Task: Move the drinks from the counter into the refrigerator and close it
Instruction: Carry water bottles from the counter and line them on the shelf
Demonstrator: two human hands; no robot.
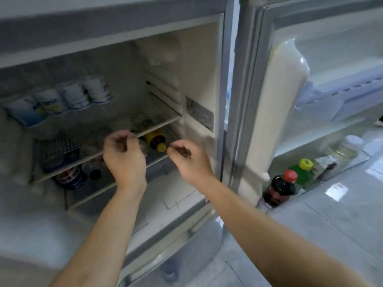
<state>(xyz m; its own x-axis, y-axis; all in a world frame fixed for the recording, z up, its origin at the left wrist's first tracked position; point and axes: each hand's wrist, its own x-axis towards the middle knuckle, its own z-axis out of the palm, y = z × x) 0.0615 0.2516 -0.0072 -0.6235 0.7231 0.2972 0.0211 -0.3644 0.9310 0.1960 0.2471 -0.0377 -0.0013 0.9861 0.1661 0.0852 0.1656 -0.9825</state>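
Observation:
The refrigerator (205,65) stands open with its door (284,104) swung out to the right. A bottle with a yellow cap (155,141) lies on the lower shelf, cap toward me. My left hand (124,154) hovers at the front rail of the wire shelf (62,146), fingers curled, with nothing seen in it. To the right, my right hand (187,160) is just in front of the yellow cap, fingers curled and holding nothing. Several white and blue cans (72,96) line the back of the upper shelf.
Blue cans (71,178) and a dark bottle (95,172) sit under the wire shelf. The door's bottom rack holds a dark red-capped bottle (283,188), a green yellow-capped bottle (302,170) and a clear jar (348,148). Glossy grey floor tiles (321,220) lie below.

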